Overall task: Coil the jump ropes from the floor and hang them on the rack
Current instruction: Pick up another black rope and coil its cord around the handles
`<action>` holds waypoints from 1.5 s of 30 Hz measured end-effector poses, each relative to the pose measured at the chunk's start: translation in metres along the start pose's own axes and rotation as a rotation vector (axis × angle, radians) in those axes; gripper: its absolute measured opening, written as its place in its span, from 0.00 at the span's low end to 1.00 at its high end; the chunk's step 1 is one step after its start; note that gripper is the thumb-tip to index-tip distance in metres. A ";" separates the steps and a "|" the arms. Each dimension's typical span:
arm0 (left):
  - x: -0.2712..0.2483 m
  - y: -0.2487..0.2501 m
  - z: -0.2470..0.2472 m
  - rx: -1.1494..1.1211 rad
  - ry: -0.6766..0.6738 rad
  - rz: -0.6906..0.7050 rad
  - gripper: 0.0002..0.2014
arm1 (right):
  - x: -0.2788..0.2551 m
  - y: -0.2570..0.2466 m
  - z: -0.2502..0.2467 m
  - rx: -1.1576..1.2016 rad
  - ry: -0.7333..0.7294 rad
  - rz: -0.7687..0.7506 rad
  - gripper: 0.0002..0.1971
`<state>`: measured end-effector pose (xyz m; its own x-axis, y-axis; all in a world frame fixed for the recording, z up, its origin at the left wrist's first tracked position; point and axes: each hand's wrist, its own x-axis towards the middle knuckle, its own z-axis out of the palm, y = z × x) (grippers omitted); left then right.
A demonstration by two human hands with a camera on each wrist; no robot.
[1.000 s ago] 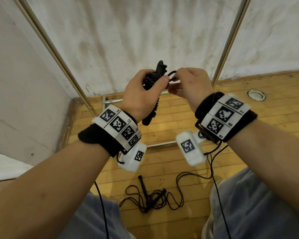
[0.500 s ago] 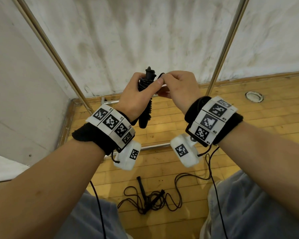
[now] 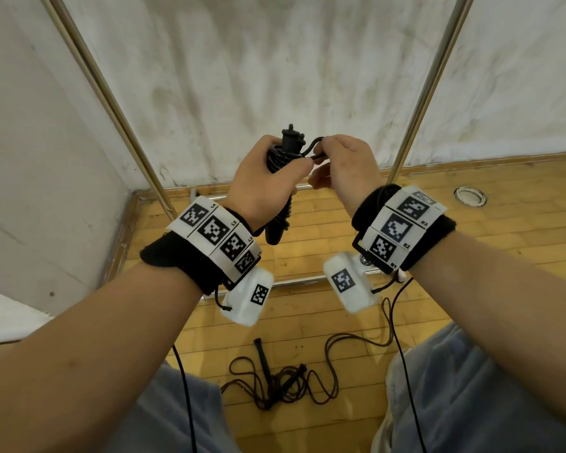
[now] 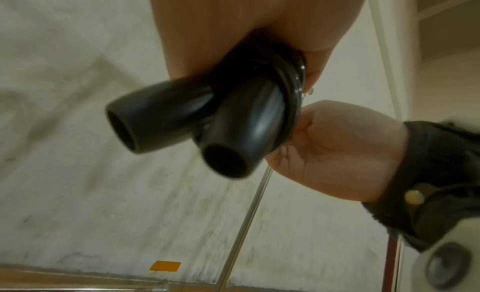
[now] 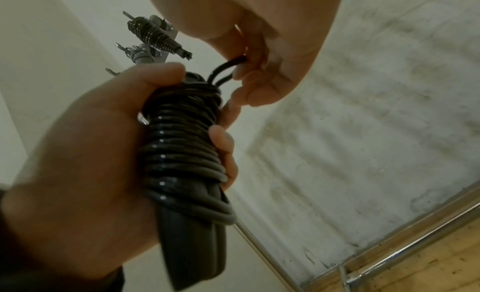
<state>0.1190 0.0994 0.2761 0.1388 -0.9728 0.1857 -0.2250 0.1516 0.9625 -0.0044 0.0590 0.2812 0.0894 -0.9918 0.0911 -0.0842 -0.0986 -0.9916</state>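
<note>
Seen from below, the left hand (image 4: 233,29) grips two black jump rope handles (image 4: 207,115), their hollow ends facing the camera; black cord (image 4: 288,90) is wound around them; the right hand (image 4: 332,152) touches the cord's side, its wristband (image 4: 428,183) dark; behind, a stained wall (image 4: 78,173), a metal rack pole (image 4: 244,234), an orange tape patch (image 4: 165,266).

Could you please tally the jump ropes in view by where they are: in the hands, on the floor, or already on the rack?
Held, coiled around its handles: 1, the coiled rope, gripped by the left hand, its loop pinched by the right hand
Loose on the floor: 1, the floor rope
Already hung on hooks: 2, the hung ropes
Total: 4
</note>
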 end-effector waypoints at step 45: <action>-0.012 0.027 0.007 -0.234 -0.072 -0.139 0.08 | 0.004 -0.026 -0.046 0.269 -0.018 0.056 0.06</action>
<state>0.1045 0.1141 0.2990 0.0823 -0.9957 0.0424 0.0217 0.0444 0.9988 -0.0471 0.0535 0.3117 0.1102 -0.9932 0.0364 0.1770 -0.0164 -0.9841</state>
